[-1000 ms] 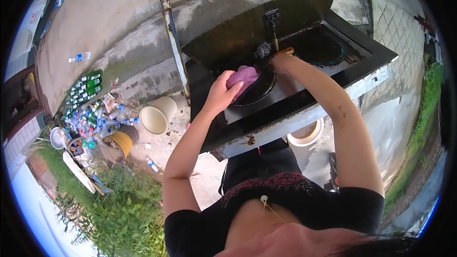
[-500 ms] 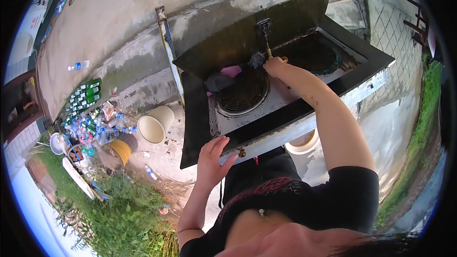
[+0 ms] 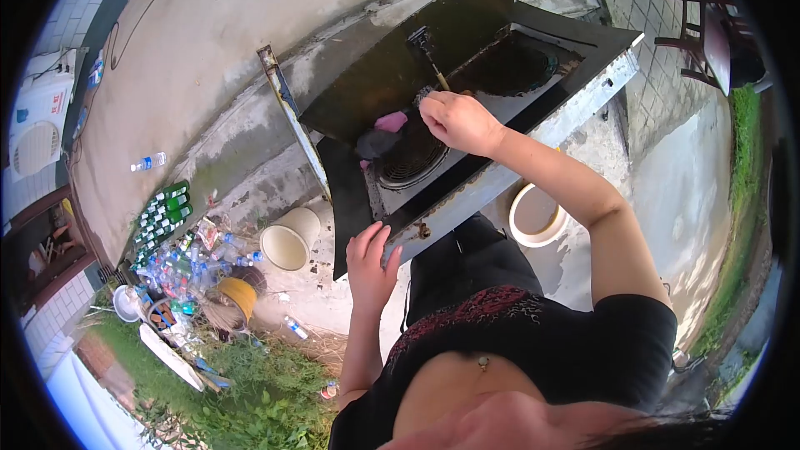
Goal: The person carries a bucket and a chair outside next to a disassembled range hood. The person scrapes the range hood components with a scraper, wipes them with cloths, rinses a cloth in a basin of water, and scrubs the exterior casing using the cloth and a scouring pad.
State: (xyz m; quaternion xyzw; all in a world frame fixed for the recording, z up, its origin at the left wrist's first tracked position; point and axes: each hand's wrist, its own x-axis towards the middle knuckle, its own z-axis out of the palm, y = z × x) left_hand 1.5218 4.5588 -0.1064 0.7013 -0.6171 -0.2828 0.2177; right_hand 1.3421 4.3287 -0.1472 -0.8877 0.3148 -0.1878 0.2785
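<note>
A black stove (image 3: 450,173) is being overhung by the curled right hand (image 3: 462,122), its grip being unclear; apart, at the stove's seven o'clock, the left hand (image 3: 372,270) is being held spread. A cloth (image 3: 382,140) is being borne at nine, a wire scourer (image 3: 423,95) at ten.

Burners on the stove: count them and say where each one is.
2: the left burner, beside the pink cloth, and the right burner, toward the other end of the stove. The right hand hides part of the stove between them; no other burner shows.
</note>
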